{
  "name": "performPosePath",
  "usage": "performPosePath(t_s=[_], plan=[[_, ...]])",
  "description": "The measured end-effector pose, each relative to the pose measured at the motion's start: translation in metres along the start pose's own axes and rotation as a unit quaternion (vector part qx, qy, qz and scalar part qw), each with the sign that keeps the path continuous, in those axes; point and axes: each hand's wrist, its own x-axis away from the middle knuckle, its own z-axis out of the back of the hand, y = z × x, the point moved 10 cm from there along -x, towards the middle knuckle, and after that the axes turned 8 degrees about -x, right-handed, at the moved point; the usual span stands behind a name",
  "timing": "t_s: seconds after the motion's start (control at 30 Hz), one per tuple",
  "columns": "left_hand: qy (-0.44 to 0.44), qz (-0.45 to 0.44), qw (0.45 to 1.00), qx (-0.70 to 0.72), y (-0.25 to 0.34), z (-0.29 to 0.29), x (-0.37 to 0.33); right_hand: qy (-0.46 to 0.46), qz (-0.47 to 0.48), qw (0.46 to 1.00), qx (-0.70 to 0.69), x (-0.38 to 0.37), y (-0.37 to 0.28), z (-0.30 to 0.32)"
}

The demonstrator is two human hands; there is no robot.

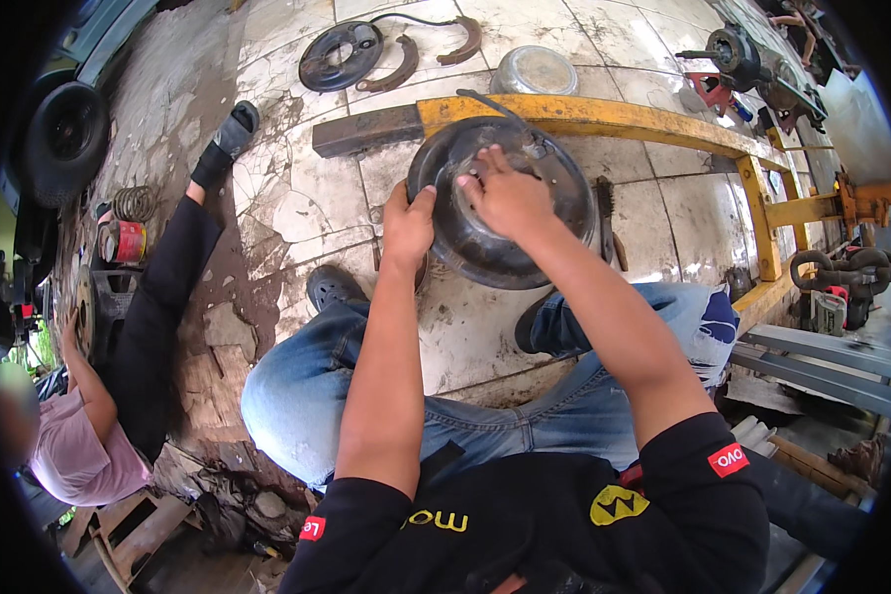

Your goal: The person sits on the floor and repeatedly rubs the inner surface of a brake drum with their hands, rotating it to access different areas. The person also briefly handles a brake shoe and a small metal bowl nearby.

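A round black brake backing plate [465, 252] is tilted up in front of me, its upper part against a yellow steel beam [584, 117]. My left hand [409, 226] grips its left rim, thumb on the near face and fingers partly hidden behind. My right hand [515, 201] lies over the middle of the plate with its fingers apart, touching the surface. A dark cable [493, 103] sticks out at the plate's top. Just right of the plate lies a dark brush-like tool [605, 213], partly covered.
Beyond the beam lie another backing plate [317, 67], two curved brake shoes [398, 67] and a round silver metal part [535, 71]. At left a person [94, 436] sits with a leg stretched out, near a coil spring [135, 204]. A heavy chain [841, 269] hangs at right.
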Motion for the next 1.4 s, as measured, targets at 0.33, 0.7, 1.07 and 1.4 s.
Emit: performPosePath(t_s=[0.33, 0.7, 1.07, 1.4], plan=[[-0.002, -0.007, 1.0, -0.002, 0.004, -0.003, -0.005, 0.037, 0.032, 0.999, -0.024, -0.006, -0.003, 0.002], [0.011, 0.007, 1.0, -0.001, -0.009, 0.004, -0.011, -0.003, -0.126, 0.992, 0.028, 0.024, 0.068, 0.084], [0.006, 0.031, 0.999, -0.008, 0.006, 0.002, -0.003, 0.007, 0.155, 0.983, 0.097, 0.073, 0.027, 0.054], [0.008, 0.011, 1.0, 0.024, -0.002, 0.001, -0.011, -0.104, 0.16, 0.981, -0.037, 0.1, 0.013, 0.027]])
